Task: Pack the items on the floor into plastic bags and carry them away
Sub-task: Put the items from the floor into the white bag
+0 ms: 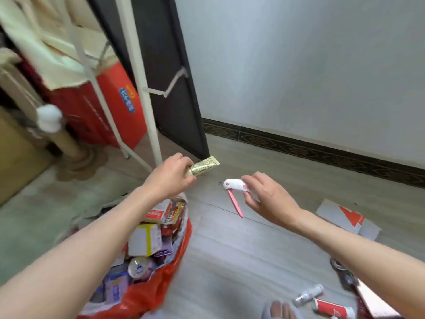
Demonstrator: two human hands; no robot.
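My left hand (pixel 171 178) grips a small gold patterned tube (pixel 203 168) above the red plastic bag (pixel 151 293). The bag sits open on the floor at lower left, stuffed with several boxes, packets and a can. My right hand (pixel 268 198) pinches a white and pink folding tool (pixel 234 187), whose pink blade hangs open downward. Both hands are raised over the floor, the right one to the right of the bag.
On the floor lie a flattened white and red box (pixel 349 218), a small silver bottle (pixel 309 294), a red and white tube (pixel 332 308) and a dark item (pixel 345 272) under my right forearm. A white rack, a dark panel and a red carton (pixel 119 104) stand behind.
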